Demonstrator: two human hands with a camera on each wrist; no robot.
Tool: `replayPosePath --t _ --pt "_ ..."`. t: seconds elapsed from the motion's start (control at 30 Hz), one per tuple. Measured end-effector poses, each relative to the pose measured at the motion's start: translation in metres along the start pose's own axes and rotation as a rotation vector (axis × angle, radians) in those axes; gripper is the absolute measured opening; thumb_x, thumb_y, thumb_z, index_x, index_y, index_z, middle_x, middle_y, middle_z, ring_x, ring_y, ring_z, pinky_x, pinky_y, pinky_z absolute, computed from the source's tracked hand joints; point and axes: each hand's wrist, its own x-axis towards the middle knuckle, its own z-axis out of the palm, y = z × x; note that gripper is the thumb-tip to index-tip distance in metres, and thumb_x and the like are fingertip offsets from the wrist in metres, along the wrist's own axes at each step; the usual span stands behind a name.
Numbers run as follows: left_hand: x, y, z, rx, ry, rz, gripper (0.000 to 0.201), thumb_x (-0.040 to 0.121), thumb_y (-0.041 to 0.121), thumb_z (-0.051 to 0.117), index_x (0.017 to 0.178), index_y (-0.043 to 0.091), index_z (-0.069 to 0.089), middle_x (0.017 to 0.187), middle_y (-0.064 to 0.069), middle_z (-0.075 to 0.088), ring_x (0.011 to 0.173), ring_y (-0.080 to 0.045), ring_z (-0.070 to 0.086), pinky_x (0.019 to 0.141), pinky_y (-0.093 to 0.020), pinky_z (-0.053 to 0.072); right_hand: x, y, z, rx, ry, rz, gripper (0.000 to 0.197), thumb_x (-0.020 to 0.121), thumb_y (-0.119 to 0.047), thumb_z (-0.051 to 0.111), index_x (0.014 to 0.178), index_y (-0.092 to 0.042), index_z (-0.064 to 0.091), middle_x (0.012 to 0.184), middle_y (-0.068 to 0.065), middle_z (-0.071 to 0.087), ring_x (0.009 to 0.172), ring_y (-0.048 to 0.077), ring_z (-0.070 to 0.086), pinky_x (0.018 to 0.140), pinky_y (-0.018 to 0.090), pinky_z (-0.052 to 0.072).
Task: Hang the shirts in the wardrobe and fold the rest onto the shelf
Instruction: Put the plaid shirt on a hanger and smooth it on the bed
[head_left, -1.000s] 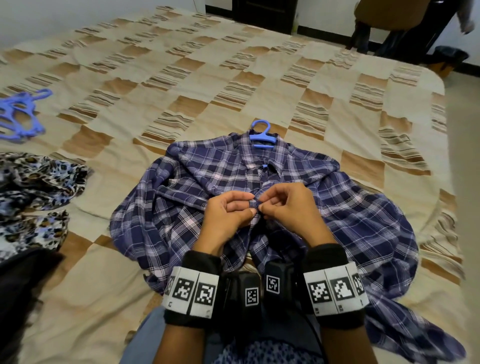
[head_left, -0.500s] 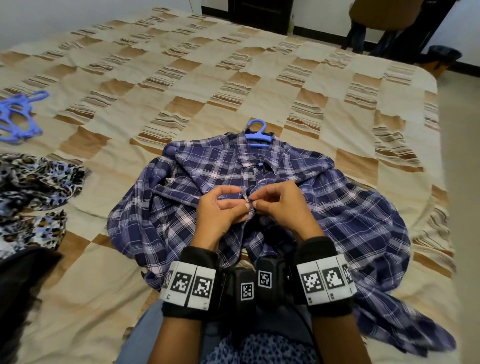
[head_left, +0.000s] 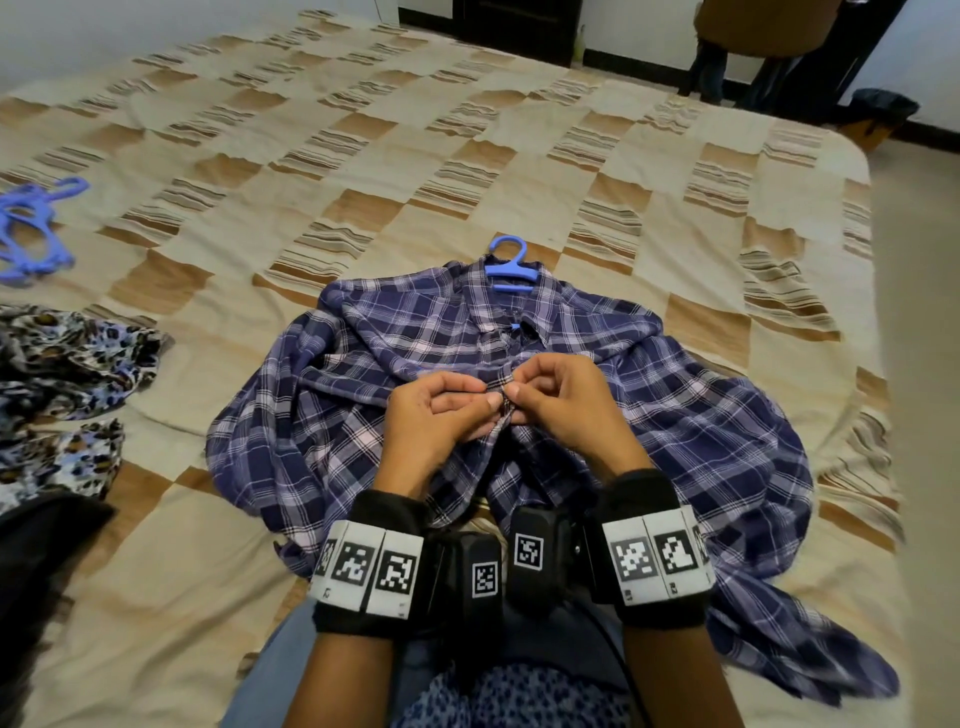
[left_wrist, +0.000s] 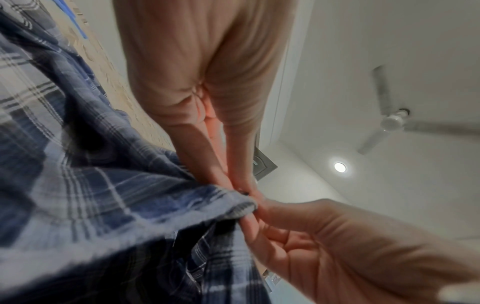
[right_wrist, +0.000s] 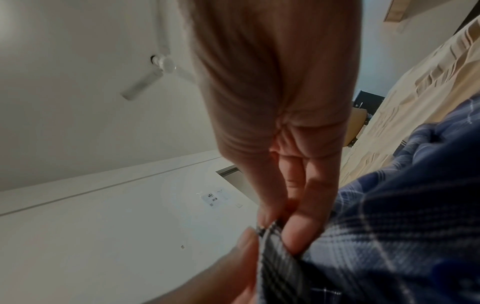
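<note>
At the far left of the bed (head_left: 363, 171), a pile of spare blue hangers (head_left: 31, 231) lies on the checked cover, and nearer the person a crumpled leopard-print garment (head_left: 62, 364) with a dark cloth (head_left: 36, 545) at the lower left edge. In the middle the plaid shirt (head_left: 322, 415) is spread flat on the bed, a blue hanger (head_left: 509, 265) inside it with its hook poking out past the collar. The left hand (head_left: 436, 415) pinches the shirt's front edge between thumb and fingers (left_wrist: 226, 176). Just beside it, the right hand (head_left: 566, 405) has its fingers (right_wrist: 306, 222) clamped on the facing edge, the two hands touching over the placket. Both wrists carry black bands with printed markers. At the far right, a chair (head_left: 753, 31) stands beyond the bed corner.
</note>
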Motion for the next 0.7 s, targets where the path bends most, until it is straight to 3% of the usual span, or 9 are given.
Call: replayPosePath --t 0.1,0.27,0.4,0.53,0.7 --pt "-0.0013 0.0011 0.0012 0.0 -0.011 0.015 0.007 0.079 0.0 0.069 0.085 0.001 0.065 0.067 -0.009 0.07 0.059 -0.013 0.068 0.058 -0.018 0.056 0.0006 0.0003 0.0006 0.006 0.015 -0.02 0.014 0.085 0.004 0.063 0.08 -0.008 0.058 0.054 -0.002 0.06 0.05 0.006 0.061 0.057 0.02 0.054" --pt "-0.0003 0.0006 0.0023 0.024 0.033 0.03 0.014 0.077 0.002 0.071 0.088 -0.002 0.064 0.071 -0.014 0.07 0.059 -0.014 0.068 0.057 -0.019 0.055 -0.0017 -0.0023 0.0005 -0.006 0.025 -0.081 0.019 0.083 0.005 0.065 0.093 -0.008 0.056 0.073 0.018 0.068 0.066 0.022 0.065 0.069 0.037 0.058" --pt "0.0027 -0.001 0.001 0.041 0.048 0.025 0.006 0.082 -0.003 0.066 0.083 0.002 0.064 0.066 -0.009 0.069 0.056 -0.011 0.067 0.058 -0.018 0.056 -0.0027 -0.0035 0.0024 0.036 0.04 -0.067 0.028 0.082 0.008 0.063 0.091 -0.016 0.05 0.073 0.011 0.068 0.07 0.025 0.065 0.077 0.047 0.055" --pt "0.0055 -0.0058 -0.0001 0.08 0.046 0.027 0.012 0.085 -0.004 0.061 0.079 0.006 0.062 0.058 -0.002 0.067 0.054 -0.007 0.066 0.055 -0.016 0.054 -0.0034 -0.0079 0.0036 0.113 0.041 -0.045 0.028 0.083 0.008 0.063 0.091 -0.014 0.047 0.074 0.012 0.067 0.067 0.025 0.062 0.079 0.047 0.054" --pt "0.0058 -0.005 0.0012 0.071 0.029 0.038 0.005 0.088 0.005 0.06 0.085 0.007 0.063 0.068 -0.004 0.068 0.061 -0.011 0.067 0.062 -0.019 0.057 -0.0037 -0.0074 0.0039 0.071 0.071 -0.066 0.027 0.083 0.004 0.064 0.089 -0.017 0.049 0.075 0.011 0.068 0.071 0.025 0.061 0.078 0.048 0.053"
